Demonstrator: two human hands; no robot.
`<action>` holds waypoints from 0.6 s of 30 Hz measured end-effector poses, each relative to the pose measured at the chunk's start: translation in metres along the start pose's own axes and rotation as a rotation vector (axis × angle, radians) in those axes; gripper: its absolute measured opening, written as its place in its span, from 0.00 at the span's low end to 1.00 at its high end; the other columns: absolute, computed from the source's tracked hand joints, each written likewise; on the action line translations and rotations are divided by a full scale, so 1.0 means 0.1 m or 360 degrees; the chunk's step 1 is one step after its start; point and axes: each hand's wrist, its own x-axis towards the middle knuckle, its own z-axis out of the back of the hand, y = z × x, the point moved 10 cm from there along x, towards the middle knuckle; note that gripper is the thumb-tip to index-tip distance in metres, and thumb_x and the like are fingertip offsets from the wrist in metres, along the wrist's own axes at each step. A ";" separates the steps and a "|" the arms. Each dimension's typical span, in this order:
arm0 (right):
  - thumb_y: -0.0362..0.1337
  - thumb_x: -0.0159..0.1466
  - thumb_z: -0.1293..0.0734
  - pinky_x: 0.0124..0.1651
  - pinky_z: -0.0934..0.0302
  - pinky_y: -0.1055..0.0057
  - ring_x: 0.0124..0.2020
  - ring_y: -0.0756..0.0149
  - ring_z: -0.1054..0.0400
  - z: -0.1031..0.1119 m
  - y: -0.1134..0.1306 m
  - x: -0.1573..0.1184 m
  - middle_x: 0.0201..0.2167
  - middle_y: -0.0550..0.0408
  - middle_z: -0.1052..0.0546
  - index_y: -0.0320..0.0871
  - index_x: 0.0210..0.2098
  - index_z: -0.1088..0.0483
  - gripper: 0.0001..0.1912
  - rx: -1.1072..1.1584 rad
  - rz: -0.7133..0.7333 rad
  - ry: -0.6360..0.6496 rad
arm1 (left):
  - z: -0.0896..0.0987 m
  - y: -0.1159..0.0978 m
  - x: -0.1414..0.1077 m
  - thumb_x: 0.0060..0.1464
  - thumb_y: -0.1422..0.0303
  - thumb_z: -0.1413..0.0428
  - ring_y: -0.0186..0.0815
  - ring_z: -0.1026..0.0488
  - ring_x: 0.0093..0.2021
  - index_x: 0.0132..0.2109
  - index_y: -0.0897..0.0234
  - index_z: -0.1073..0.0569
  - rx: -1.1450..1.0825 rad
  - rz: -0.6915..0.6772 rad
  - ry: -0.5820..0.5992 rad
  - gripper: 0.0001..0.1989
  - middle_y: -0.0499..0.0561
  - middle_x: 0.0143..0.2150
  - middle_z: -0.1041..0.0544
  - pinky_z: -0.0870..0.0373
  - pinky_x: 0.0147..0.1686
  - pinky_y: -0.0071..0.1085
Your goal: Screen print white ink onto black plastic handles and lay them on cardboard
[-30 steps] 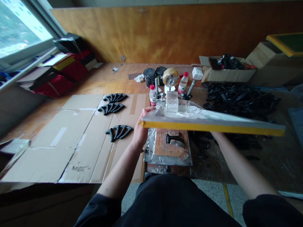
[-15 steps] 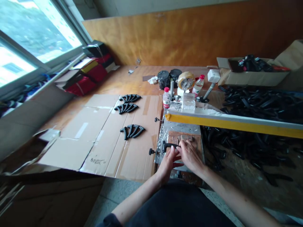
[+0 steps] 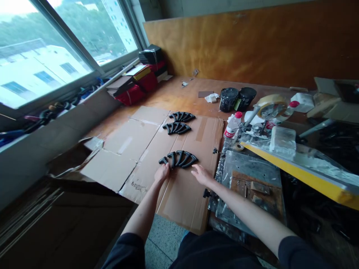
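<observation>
My left hand [image 3: 162, 173] is closed on a black T-headed handle [image 3: 163, 160] at the left end of the nearest row. That row of black handles [image 3: 182, 158] is fanned out on the flattened cardboard [image 3: 185, 198]. Fingers extended and holding nothing, my right hand [image 3: 203, 175] hovers just off the row's right end. Two more fanned groups, a middle row [image 3: 177, 128] and a far row [image 3: 182, 116], lie farther back on the cardboard.
To the right sits a metal plate with a wooden jig [image 3: 238, 183], under a yellow-edged frame [image 3: 303, 170]. Behind it stand a red-capped bottle [image 3: 233, 125], black tubs [image 3: 229, 99] and a tape roll [image 3: 270, 102]. Red boxes [image 3: 131, 95] line the window side.
Both hands have left the jig and moved left over the cardboard. The handle they held there is now at the left end of the nearest row, in my left hand. The view has turned left.
</observation>
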 end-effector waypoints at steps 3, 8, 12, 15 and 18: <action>0.35 0.65 0.37 0.54 0.40 0.65 0.50 0.60 0.31 -0.08 -0.04 0.25 0.51 0.41 0.29 0.37 0.53 0.32 0.17 0.0003 -0.0073 -0.0011 | -0.06 0.01 0.21 0.62 0.67 0.58 0.45 0.26 0.46 0.44 0.63 0.29 0.0184 -0.0068 -0.0001 0.14 0.61 0.46 0.26 0.32 0.44 0.40; 0.36 0.65 0.37 0.53 0.39 0.66 0.48 0.62 0.30 -0.10 -0.07 0.43 0.50 0.42 0.29 0.37 0.50 0.31 0.15 0.0045 -0.0122 -0.0044 | 0.00 0.00 0.51 0.63 0.63 0.59 0.48 0.25 0.46 0.47 0.62 0.28 0.0346 -0.0122 -0.0058 0.17 0.62 0.48 0.26 0.31 0.45 0.45; 0.34 0.64 0.36 0.56 0.39 0.65 0.51 0.61 0.32 -0.14 -0.10 0.40 0.52 0.42 0.30 0.36 0.53 0.32 0.18 0.0086 -0.0087 -0.0045 | 0.16 0.06 0.53 0.63 0.52 0.63 0.50 0.26 0.45 0.47 0.67 0.28 0.0371 -0.0041 -0.0182 0.27 0.63 0.42 0.23 0.31 0.44 0.46; 0.32 0.62 0.36 0.59 0.41 0.63 0.54 0.60 0.34 -0.17 -0.10 0.32 0.54 0.43 0.31 0.37 0.54 0.33 0.20 0.0176 0.0019 -0.0072 | 0.21 -0.07 0.29 0.63 0.51 0.63 0.49 0.30 0.53 0.54 0.67 0.31 0.0340 -0.0126 -0.0480 0.28 0.65 0.50 0.26 0.35 0.50 0.44; 0.33 0.62 0.36 0.62 0.44 0.60 0.57 0.58 0.36 -0.21 -0.14 0.25 0.55 0.43 0.31 0.38 0.53 0.32 0.20 0.0229 0.0076 -0.0085 | 0.08 -0.43 -0.05 0.61 0.51 0.56 0.47 0.35 0.60 0.60 0.60 0.33 0.0254 -0.0511 -0.0797 0.26 0.60 0.61 0.32 0.41 0.58 0.44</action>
